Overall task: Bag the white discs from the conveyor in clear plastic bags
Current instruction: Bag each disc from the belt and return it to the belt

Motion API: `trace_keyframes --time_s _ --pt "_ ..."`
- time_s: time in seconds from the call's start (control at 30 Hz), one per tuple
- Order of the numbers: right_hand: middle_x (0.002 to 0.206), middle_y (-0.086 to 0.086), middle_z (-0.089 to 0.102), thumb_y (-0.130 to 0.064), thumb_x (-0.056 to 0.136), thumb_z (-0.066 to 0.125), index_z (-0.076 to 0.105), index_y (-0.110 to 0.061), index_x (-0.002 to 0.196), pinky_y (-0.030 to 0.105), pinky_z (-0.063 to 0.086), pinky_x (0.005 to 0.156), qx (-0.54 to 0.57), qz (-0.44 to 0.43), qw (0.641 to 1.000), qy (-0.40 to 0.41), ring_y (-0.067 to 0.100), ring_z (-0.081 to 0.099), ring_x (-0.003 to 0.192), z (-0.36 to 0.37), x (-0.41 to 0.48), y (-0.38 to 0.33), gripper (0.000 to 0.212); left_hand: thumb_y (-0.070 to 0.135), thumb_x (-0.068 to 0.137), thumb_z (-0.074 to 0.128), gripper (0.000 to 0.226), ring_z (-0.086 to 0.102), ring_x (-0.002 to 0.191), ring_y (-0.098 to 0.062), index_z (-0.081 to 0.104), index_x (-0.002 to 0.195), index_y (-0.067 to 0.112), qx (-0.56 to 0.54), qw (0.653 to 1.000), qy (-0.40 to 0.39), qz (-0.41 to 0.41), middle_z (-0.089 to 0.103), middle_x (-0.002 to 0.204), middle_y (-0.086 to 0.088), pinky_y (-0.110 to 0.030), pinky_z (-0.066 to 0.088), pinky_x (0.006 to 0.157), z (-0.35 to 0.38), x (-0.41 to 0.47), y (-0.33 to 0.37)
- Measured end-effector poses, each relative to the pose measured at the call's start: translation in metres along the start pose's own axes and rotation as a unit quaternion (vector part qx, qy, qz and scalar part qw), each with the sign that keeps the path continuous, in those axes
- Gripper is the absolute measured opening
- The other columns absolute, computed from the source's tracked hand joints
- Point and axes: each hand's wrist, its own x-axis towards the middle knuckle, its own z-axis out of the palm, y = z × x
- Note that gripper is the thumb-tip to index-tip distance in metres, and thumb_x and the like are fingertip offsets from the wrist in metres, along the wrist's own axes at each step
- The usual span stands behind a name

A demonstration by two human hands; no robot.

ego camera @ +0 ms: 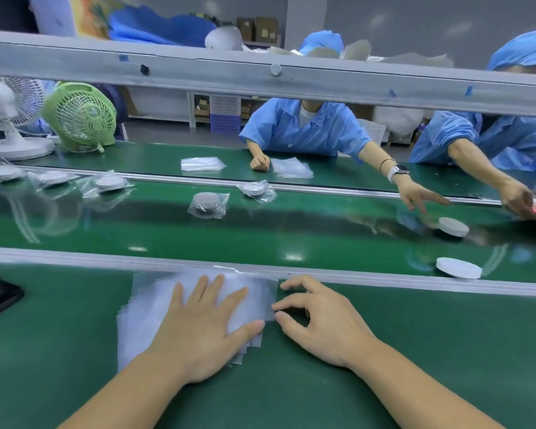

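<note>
Conveyor [260,233]: glossy green belt crossing the view from 9 to 3 o'clock, carrying bagged and bare pieces.

Worktop [415,351]: matte green strip along the near side, at 6 o'clock, bearing the bag stock.

Stack of clear plastic bags [143,311]: near centre, slightly toward 7 o'clock, against the belt's near rail. Thin, limp film, fanned at the corners; likely slippery and clingy, sheets apt to lift in pairs. Best taken at a loose right-hand corner, one layer peeled off.

Left hand [205,323]: flat on the stack, fingers spread, pinning it; holds nothing.

Right hand [319,320]: at the stack's right edge; grip of thumb and forefinger nearly together at the film's border. Whether a sheet is caught cannot be told.

White discs, bare: one [458,267] at 3 o'clock by the near rail, another [454,226] just beyond it. Round, flat, matte, rigid-looking, probably light; take by the rim.

Bagged discs [208,204]: several toward 10 o'clock, loose in crinkled film.
</note>
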Motion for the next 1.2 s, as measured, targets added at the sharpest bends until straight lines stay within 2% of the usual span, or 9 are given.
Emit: trace_keyframes --time_s 0.1,0.2,0.3,0.4,0.53,0.73,0.87,1.03,1.2 --pt "0.14 -0.038 0.04 -0.067 0.087 0.044 0.058 -0.054 0.132 0.01 0.036 0.085 -0.007 -0.006 1.0 0.002 -0.024 0.046 0.091 -0.002 0.0 -0.002 0.049 0.095 0.067 -0.014 0.102 0.001 0.155 -0.014 0.015 0.155 0.052 -0.021 0.998 0.065 -0.004 0.011 0.168 0.013 -0.05 0.0 0.124 -0.009 -0.004 -0.004" --pt "0.149 -0.037 0.038 -0.069 0.087 0.038 0.056 -0.056 0.135 0.017 0.038 0.104 -0.034 -0.013 0.999 -0.015 -0.014 0.046 0.122 -0.002 0.002 -0.002 0.052 0.096 0.066 -0.017 0.105 0.004 0.155 -0.017 0.021 0.153 0.052 -0.017 0.992 0.115 -0.051 0.017 0.166 0.012 -0.053 0.002 0.123 -0.022 -0.003 -0.019" --pt "0.152 -0.035 0.039 -0.068 0.089 0.036 0.058 -0.056 0.134 0.019 0.034 0.111 -0.055 -0.022 0.998 -0.026 -0.008 0.04 0.135 -0.003 0.003 -0.004 0.051 0.102 0.058 -0.014 0.11 -0.012 0.155 -0.027 0.0 0.155 0.053 -0.021 0.986 0.029 -0.16 -0.007 0.169 0.004 -0.065 -0.009 0.119 -0.023 -0.003 -0.042" --pt "0.152 -0.036 0.04 -0.068 0.09 0.034 0.056 -0.057 0.135 0.019 0.032 0.111 -0.066 -0.034 0.997 -0.033 -0.007 0.04 0.136 -0.003 0.004 -0.005 0.051 0.104 0.056 -0.006 0.111 -0.016 0.154 -0.029 -0.01 0.155 0.052 -0.036 0.981 -0.039 -0.188 -0.017 0.168 0.002 -0.068 -0.011 0.116 -0.015 -0.004 -0.051" --pt "0.149 -0.04 0.041 -0.066 0.092 0.03 0.056 -0.058 0.133 0.02 0.033 0.111 -0.067 -0.047 0.996 -0.038 -0.004 0.046 0.13 -0.002 0.003 -0.008 0.049 0.1 0.064 -0.003 0.106 -0.012 0.155 -0.026 -0.007 0.156 0.048 -0.033 0.986 -0.01 -0.164 -0.01 0.169 0.001 -0.065 -0.01 0.118 -0.006 0.002 -0.043" --pt "0.147 -0.038 0.046 -0.064 0.092 0.03 0.059 -0.057 0.131 0.022 0.038 0.108 -0.059 -0.06 0.996 -0.036 -0.003 0.049 0.126 -0.003 0.003 -0.009 0.049 0.094 0.069 0.009 0.101 0.001 0.155 -0.011 0.018 0.157 0.045 -0.14 0.984 0.078 -0.08 0.009 0.168 0.012 -0.053 -0.001 0.125 -0.011 0.003 -0.031" --pt "0.146 -0.036 0.048 -0.062 0.092 0.035 0.061 -0.052 0.131 0.02 0.038 0.109 -0.05 -0.059 0.997 -0.022 -0.006 0.046 0.13 -0.001 0.003 -0.006 0.048 0.097 0.07 0.005 0.098 -0.009 0.155 -0.015 0.01 0.156 0.051 -0.055 0.997 0.049 -0.035 0.0 0.169 0.012 -0.052 -0.003 0.125 -0.01 -0.003 -0.025" --pt "0.145 -0.035 0.049 -0.062 0.092 0.038 0.062 -0.053 0.129 0.019 0.038 0.108 -0.048 -0.061 0.997 -0.016 -0.009 0.045 0.13 -0.002 0.002 -0.006 0.045 0.092 0.081 0.003 0.086 -0.005 0.156 -0.014 0.019 0.155 0.052 0.008 0.986 0.167 0.017 0.009 0.168 0.011 -0.049 0.002 0.126 -0.023 -0.004 -0.015" --pt "0.13 -0.043 0.055 -0.064 0.09 0.043 0.06 -0.051 0.13 0.015 0.043 0.097 -0.019 -0.044 0.999 -0.014 -0.016 0.052 0.113 -0.002 0.003 -0.007 0.046 0.099 0.067 -0.007 0.09 -0.033 0.148 -0.012 -0.012 0.149 0.062 0.006 0.999 -0.002 0.043 -0.026 0.164 0.013 -0.051 -0.016 0.121 -0.001 -0.007 0.003"
